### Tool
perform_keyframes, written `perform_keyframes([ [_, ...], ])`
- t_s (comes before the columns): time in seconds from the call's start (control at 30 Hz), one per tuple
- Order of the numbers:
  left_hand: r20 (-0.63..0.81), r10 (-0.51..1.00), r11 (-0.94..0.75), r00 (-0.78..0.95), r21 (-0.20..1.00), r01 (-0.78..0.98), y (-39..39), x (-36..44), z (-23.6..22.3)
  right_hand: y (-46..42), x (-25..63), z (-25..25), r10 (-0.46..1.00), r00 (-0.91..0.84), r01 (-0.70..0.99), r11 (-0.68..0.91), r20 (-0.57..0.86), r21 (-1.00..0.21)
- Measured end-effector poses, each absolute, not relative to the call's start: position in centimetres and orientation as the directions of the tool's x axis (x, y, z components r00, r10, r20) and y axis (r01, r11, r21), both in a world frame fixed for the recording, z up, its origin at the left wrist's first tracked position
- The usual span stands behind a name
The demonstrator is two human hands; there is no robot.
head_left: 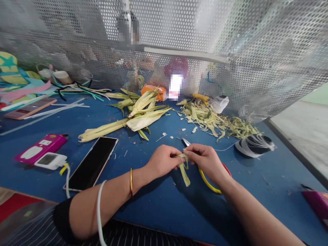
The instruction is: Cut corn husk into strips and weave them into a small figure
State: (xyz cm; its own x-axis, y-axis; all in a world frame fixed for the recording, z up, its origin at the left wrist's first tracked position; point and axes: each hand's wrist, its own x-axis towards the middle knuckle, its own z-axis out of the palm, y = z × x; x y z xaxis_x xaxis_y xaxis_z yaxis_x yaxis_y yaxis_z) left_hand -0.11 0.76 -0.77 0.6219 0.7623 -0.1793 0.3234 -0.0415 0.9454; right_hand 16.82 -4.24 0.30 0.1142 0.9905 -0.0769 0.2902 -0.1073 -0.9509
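Note:
Between my two hands is a narrow strip of pale green corn husk [185,176], its lower end hanging free above the blue table. My left hand [164,160] pinches it from the left with thumb and forefinger. Fingertips of my right hand [205,159] close on the same husk near its top, almost touching the left ones. Under the right hand lie scissors [208,182] with yellow and red handles, partly hidden, blades pointing away. Whole corn husks [147,119] lie in a bunch beyond my hands, and a heap of husk scraps [205,118] sits to their right.
On the right is a dark spool wound with white thread [253,146]. A black-screened phone [93,164] and a magenta pack [42,150] with a white cabled device [50,160] lie left. A perforated metal screen [164,37] rises behind the table; a lit phone [175,85] leans there.

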Motion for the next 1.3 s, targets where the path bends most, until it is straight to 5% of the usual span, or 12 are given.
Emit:
perform_keyframes([
  [0.27,-0.333,0.602,0.132,0.726,0.938,0.321,0.5,0.0,0.4,-4.2,16.3,1.0,0.966,0.244,0.076,-0.111,-0.090,-0.991],
  [0.53,-0.282,0.564,0.248,0.776,0.954,0.167,0.8,-0.3,1.0,-4.0,16.2,0.6,0.921,0.369,-0.093,-0.099,-0.126,-0.991],
  [0.83,-0.294,0.511,0.156,0.808,0.956,0.249,1.1,-0.5,0.5,-4.2,15.7,0.4,0.908,0.357,-0.243,-0.138,-0.221,-0.960],
  [1.3,-0.424,0.668,0.433,0.612,0.890,0.143,0.9,-0.1,0.6,-3.8,16.0,0.5,0.925,0.365,-0.075,-0.079,-0.101,-0.994],
])
